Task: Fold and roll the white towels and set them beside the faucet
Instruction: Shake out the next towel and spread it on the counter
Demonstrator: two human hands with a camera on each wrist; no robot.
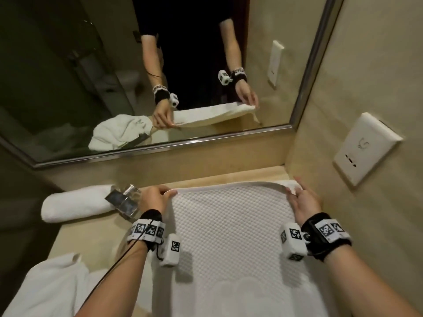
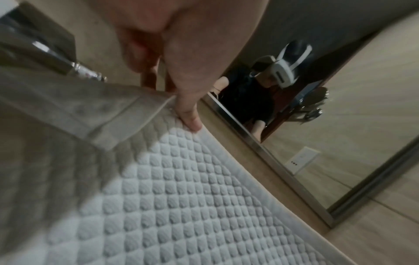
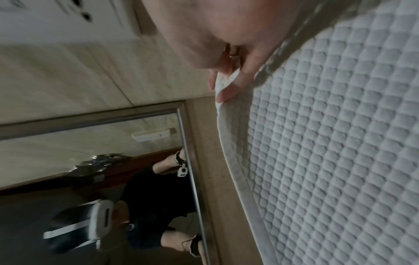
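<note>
A white waffle-textured towel (image 1: pixel 231 236) lies spread on the beige counter, its far edge near the mirror. My left hand (image 1: pixel 158 197) pinches the towel's far left corner, thumb on top; the left wrist view shows the thumb (image 2: pixel 190 118) on the quilted towel (image 2: pixel 181 197). My right hand (image 1: pixel 302 197) grips the far right corner, which is lifted and curled over. In the right wrist view my fingers (image 3: pixel 229 93) pinch the hem of the towel (image 3: pixel 328 152). A rolled white towel (image 1: pixel 75 205) lies at the left beside the chrome faucet (image 1: pixel 124 199).
A loose white towel (image 1: pixel 50 284) is heaped at the counter's near left. The mirror (image 1: pixel 160 76) rises right behind the counter (image 1: pixel 91 239). The right wall carries a white socket plate (image 1: pixel 364 149) close to my right hand.
</note>
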